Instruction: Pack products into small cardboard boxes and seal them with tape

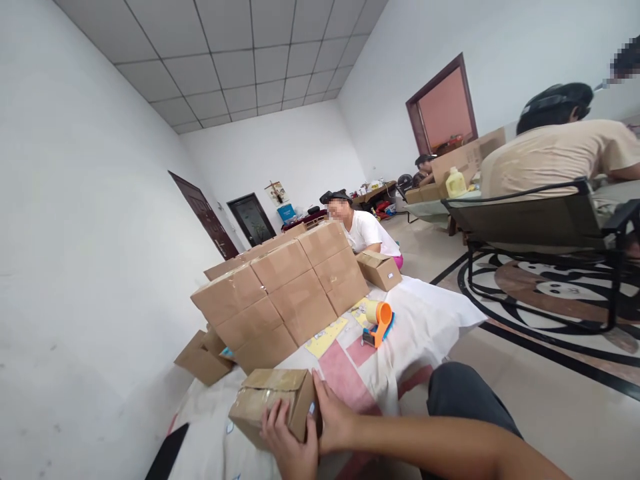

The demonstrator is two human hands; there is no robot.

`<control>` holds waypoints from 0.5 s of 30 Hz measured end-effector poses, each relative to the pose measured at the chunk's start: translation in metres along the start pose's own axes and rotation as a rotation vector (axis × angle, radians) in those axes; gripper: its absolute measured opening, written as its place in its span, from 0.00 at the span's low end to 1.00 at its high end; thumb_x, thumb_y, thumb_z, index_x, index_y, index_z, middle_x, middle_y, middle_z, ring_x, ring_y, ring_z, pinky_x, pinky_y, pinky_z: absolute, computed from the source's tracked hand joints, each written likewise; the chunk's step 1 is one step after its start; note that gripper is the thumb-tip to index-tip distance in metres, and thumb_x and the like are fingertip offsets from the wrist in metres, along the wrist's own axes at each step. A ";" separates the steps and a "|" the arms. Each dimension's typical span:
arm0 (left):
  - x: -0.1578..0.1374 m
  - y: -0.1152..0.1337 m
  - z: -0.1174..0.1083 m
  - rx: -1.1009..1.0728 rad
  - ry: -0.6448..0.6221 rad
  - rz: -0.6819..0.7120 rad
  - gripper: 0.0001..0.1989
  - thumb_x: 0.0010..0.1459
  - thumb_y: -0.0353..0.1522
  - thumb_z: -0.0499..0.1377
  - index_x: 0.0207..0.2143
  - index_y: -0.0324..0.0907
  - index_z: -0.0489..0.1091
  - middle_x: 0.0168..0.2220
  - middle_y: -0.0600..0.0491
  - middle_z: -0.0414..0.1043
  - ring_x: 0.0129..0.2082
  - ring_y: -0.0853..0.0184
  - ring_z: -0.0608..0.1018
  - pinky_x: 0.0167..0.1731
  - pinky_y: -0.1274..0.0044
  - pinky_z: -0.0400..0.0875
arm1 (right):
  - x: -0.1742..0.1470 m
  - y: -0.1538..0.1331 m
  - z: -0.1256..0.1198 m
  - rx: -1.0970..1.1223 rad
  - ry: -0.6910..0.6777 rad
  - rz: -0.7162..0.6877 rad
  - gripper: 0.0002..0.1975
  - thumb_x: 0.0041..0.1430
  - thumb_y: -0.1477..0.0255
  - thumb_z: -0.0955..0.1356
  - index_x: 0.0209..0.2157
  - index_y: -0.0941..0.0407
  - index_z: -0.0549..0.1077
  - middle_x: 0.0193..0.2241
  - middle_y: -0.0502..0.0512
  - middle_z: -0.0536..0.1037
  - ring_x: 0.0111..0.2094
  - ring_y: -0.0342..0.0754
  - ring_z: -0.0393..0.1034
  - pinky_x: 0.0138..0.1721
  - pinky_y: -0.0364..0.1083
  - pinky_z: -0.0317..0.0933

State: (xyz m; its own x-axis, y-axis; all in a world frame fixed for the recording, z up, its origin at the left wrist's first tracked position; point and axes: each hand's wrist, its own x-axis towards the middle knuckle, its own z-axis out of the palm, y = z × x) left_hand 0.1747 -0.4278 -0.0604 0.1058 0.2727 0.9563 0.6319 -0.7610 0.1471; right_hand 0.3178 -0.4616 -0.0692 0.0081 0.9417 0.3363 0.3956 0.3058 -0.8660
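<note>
A small taped cardboard box [270,381] lies on the cloth-covered surface in front of me. My left hand [290,433] grips its near side and corner, the fingers bent over the face and the thumb towards the right end. Against the box's right end presses my right hand [334,415], fingers along the far edge. A small white label shows on that end, between my hands. Clear tape runs across the top, where a flap edge shows. Beyond the box, an orange and blue tape dispenser [383,320] with a roll of tape sits on the cloth.
A wall of stacked cardboard boxes [300,283] stands behind. Another box [197,360] is at left, and a labelled box [385,273] sits near a person in white [367,230]. A dark flat object [167,453] lies lower left. Someone sits in a chair [525,223] at right.
</note>
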 end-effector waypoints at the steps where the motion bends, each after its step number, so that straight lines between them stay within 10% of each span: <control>1: 0.001 0.002 -0.002 -0.013 -0.013 -0.005 0.23 0.59 0.37 0.59 0.55 0.40 0.62 0.54 0.38 0.67 0.65 0.43 0.62 0.61 0.46 0.59 | -0.001 -0.005 -0.001 -0.031 -0.016 0.022 0.81 0.24 0.68 0.80 0.72 0.60 0.28 0.70 0.77 0.47 0.69 0.70 0.48 0.66 0.60 0.51; 10: 0.002 0.001 -0.009 -0.137 -0.073 -0.022 0.24 0.60 0.35 0.57 0.58 0.40 0.61 0.56 0.37 0.66 0.65 0.44 0.61 0.62 0.46 0.55 | -0.007 -0.023 -0.004 -0.079 0.018 0.088 0.78 0.28 0.67 0.80 0.73 0.58 0.30 0.67 0.75 0.53 0.67 0.70 0.54 0.63 0.61 0.56; 15: -0.006 0.006 -0.016 -0.205 0.035 -0.097 0.07 0.64 0.33 0.54 0.44 0.43 0.67 0.53 0.41 0.68 0.61 0.50 0.66 0.61 0.50 0.57 | -0.004 -0.019 -0.016 0.003 0.087 0.045 0.76 0.27 0.67 0.81 0.73 0.56 0.35 0.65 0.72 0.59 0.64 0.66 0.58 0.63 0.59 0.56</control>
State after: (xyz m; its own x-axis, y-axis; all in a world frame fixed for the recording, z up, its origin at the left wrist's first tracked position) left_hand 0.1652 -0.4434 -0.0606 0.0232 0.3320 0.9430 0.4683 -0.8370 0.2832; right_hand 0.3254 -0.4732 -0.0485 0.1053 0.9388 0.3279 0.3906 0.2642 -0.8818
